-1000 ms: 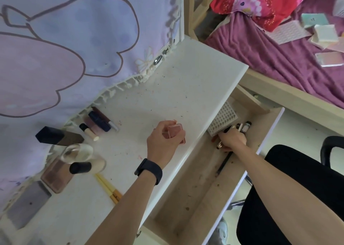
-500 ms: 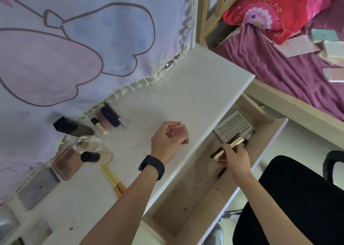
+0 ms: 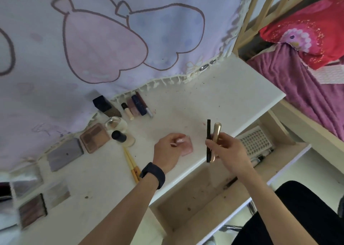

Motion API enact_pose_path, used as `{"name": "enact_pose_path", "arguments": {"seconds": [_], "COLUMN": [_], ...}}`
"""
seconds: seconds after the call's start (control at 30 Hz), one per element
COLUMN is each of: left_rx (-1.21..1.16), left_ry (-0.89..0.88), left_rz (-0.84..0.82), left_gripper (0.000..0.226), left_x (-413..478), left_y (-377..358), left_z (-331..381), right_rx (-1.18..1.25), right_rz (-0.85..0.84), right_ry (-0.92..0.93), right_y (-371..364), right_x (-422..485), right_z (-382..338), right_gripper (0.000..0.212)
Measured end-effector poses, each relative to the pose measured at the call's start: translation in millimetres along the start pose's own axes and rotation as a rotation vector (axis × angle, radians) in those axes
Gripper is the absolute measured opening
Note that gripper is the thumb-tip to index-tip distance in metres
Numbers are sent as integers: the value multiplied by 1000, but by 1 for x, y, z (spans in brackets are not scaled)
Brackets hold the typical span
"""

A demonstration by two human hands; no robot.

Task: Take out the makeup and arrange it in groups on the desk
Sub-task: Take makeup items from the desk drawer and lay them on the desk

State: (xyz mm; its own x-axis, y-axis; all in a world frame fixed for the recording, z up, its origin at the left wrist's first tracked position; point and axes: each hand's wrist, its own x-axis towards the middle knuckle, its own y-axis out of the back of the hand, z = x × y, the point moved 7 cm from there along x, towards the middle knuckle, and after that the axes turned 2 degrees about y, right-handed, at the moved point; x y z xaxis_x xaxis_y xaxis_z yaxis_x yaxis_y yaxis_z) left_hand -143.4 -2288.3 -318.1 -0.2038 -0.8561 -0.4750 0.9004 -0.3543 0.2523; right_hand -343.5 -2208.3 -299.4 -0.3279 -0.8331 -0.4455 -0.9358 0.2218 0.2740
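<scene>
My right hand [image 3: 228,148] grips a gold tube [image 3: 216,136] and a thin black pencil [image 3: 208,131] together, upright above the desk's [image 3: 214,96] front edge. My left hand [image 3: 167,150] pinches a small pink compact [image 3: 187,147] low over the desk. Grouped makeup lies on the desk: several lip tubes [image 3: 136,107], a dark bottle [image 3: 104,106], a glass bottle with a black cap [image 3: 120,137], eyeshadow palettes [image 3: 95,137] and two yellow pencils [image 3: 131,163]. The open drawer [image 3: 204,205] holds a white perforated tray [image 3: 256,142] and a few more tubes [image 3: 259,159].
A pink and lilac cloth [image 3: 111,40] hangs along the back of the desk. A bed with a purple blanket [image 3: 297,84] and red pillow [image 3: 312,27] lies to the right. A black chair seat [image 3: 297,213] sits below the drawer.
My right hand rose out of the drawer with the gold tube and black pencil and now holds them over the desk edge. The left hand stays put with the pink compact.
</scene>
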Motion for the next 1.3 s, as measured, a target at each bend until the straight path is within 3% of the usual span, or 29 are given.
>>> {"name": "enact_pose_path", "arguments": {"seconds": [0.27,0.57,0.67,0.73,0.87,0.97,1.07,1.2,1.3], "left_rx": [-58,-60,-67,-71,-85,-83,-133,-187,-211], "left_ry": [49,140,168,187,200,193,219,255,272], "left_rz": [72,117,117,118,122,119,111,85,73], "left_gripper": [19,14,15,15,16,16,18,21,20], "left_x": [-26,-53,-54,-54,-55,-55,-55,-58,-62], "left_y": [60,97,101,102,103,103,102,99,95], "left_z": [-17,-39,-41,-41,-41,-40,-43,-44,-41], "right_rx": [-510,-741,-666,-592,-572,-548,-388,-176,-19], "right_rz": [-142,-166,-108,-77,-86,-124,-100,36,-38], "right_ry": [152,253,298,322,374,376,326,296,180], "right_y": [-95,-176,-182,-183,-185,-184,-171,-129,-106], "right_x": [98,153,156,154,148,141,125,74,21], "right_z": [-73,-121,-122,-121,-118,-118,-115,-95,-58], "right_gripper": [10,23,48,52,35,37,41,27,17]}}
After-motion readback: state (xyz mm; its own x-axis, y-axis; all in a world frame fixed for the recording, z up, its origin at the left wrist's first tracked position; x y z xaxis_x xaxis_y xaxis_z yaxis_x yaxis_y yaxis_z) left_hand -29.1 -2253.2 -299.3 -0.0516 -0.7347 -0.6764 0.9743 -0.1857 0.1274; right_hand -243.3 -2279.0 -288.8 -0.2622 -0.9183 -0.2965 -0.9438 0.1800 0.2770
